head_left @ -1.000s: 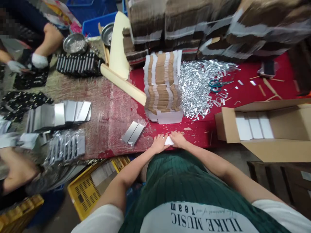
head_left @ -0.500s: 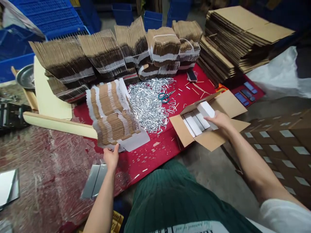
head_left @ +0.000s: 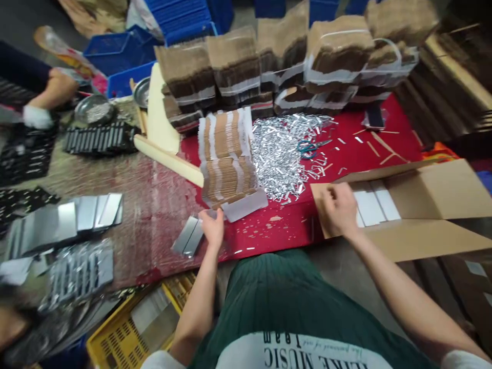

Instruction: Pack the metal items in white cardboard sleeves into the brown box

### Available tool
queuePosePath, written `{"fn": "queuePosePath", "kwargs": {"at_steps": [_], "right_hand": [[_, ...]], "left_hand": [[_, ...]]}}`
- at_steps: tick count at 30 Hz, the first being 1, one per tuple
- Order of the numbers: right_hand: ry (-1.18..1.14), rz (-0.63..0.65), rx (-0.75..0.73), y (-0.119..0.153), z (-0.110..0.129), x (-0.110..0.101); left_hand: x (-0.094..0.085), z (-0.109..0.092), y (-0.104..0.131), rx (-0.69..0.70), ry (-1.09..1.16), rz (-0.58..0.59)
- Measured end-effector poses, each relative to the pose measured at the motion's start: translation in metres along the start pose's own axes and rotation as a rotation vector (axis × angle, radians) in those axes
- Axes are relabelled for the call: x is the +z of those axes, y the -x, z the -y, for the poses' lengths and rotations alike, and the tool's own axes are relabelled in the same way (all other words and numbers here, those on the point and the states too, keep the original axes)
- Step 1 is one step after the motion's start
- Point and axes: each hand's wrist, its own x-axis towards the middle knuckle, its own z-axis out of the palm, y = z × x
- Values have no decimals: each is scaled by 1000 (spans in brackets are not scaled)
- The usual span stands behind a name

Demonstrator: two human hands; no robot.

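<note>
My left hand is at the near edge of a stack of folded brown cardboard wrapped in white paper. Its fingers are curled at that edge, and what they grip is hidden. Beside it lie grey flat pieces in clear plastic. My right hand, somewhat blurred, is over the left side of an open brown carton. Loosely curled, its fingers show nothing between them. White slim boxes stand in the carton, partly covered by the hand.
Small silver metal pieces lie heaped on the red cloth, with teal-handled scissors on them. Bundled cardboard stacks line the back. A phone is behind the carton. Another person's hand works at left. A yellow crate stands below.
The view has swung left. My right hand has let go of a white box in the carton and shifted to its left side. My left hand stays near the wrapped cardboard stack.
</note>
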Motion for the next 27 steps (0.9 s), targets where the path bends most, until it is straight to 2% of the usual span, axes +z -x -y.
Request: {"fn": "queuePosePath", "kwargs": {"at_steps": [2, 3, 5, 6, 8, 10, 12, 13, 14, 15, 16, 19, 20, 21, 24, 27], "right_hand": [[-168, 24, -343, 17, 75, 16], [-208, 71, -474, 25, 104, 25], [-239, 207, -613, 40, 141, 41], [-239, 307, -620, 46, 150, 46], [-227, 586, -525, 59, 158, 49], [-254, 977, -350, 75, 163, 43], [-352, 1310, -158, 93, 174, 33], [-413, 1416, -93, 102, 182, 28], [-466, 1451, -60, 109, 190, 24], [-502, 1399, -51, 114, 199, 20], [-517, 1270, -55, 118, 206, 17], [-479, 746, -36, 126, 215, 8], [-454, 646, -24, 129, 214, 6], [-437, 627, -28, 133, 210, 5], [-498, 776, -54, 146, 188, 7], [-542, 707, 166, 145, 160, 16]], "left_hand": [[-8, -6, 22, 33, 147, 134], [-12, -7, 32, 49, 239, 252], [-23, -3, 48, 75, 456, 576], [-30, 2, 53, 80, 565, 757], [-49, 17, 57, 76, 743, 1082], [-66, 35, 58, 65, 829, 1298], [-77, 52, 59, 66, 810, 1426], [-78, 60, 61, 67, 777, 1458], [-77, 67, 63, 65, 744, 1475], [-74, 74, 66, 60, 720, 1476], [-69, 81, 68, 53, 714, 1461], [-59, 96, 70, 44, 743, 1351], [-59, 99, 70, 52, 729, 1314], [-60, 100, 68, 79, 703, 1293], [-71, 92, 60, 266, 600, 1354], [-80, 74, 48, 488, 474, 1491]]}}
